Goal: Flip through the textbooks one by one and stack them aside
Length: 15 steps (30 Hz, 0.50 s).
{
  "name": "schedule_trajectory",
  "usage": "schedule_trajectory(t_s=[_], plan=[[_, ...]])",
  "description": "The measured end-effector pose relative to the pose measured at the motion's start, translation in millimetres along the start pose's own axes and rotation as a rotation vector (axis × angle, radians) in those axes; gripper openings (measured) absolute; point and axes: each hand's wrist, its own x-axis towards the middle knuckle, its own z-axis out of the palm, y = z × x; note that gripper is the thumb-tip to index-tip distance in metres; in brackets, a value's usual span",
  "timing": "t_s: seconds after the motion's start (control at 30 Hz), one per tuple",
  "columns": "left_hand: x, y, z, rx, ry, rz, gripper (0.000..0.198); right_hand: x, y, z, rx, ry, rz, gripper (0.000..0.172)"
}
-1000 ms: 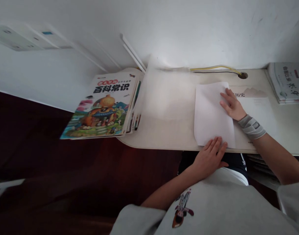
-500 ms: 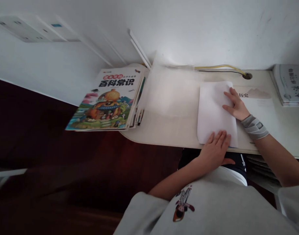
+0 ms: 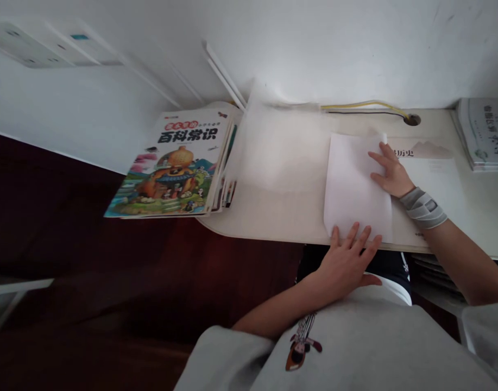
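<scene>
A white sheet of paper [image 3: 352, 184] lies on the pale desk [image 3: 281, 217], over a light-coloured book [image 3: 430, 171] with printed characters on its cover. My left hand [image 3: 348, 260] rests flat at the sheet's near edge, fingers spread and open. My right hand [image 3: 389, 174], with a grey wrist wrap [image 3: 423, 207], presses open fingers on the sheet's far right edge. The sheet's top right corner curls up slightly.
A stack of picture books [image 3: 175, 171] overhangs the desk's left end. More books [image 3: 487, 136] sit at the far right. A yellow cable [image 3: 366, 106] runs along the wall to a hole [image 3: 411, 119]. White slats [image 3: 226, 81] lean on the wall. Dark floor lies left.
My left hand slid slightly left along the near edge and its fingers spread wider. The sheet's top right corner lifted a little. My right hand barely moved.
</scene>
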Motion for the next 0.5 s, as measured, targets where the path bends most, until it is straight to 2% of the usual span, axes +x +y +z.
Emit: schedule_trajectory(t_s=[0.23,0.5], plan=[[16,1,13.9,-0.019,0.042,0.031,0.083,0,-4,-3,0.025,0.034,0.014,0.058],[24,-3,7.1,-0.093,0.066,0.107,0.081,1,-4,-9,0.093,0.026,0.019,0.067]])
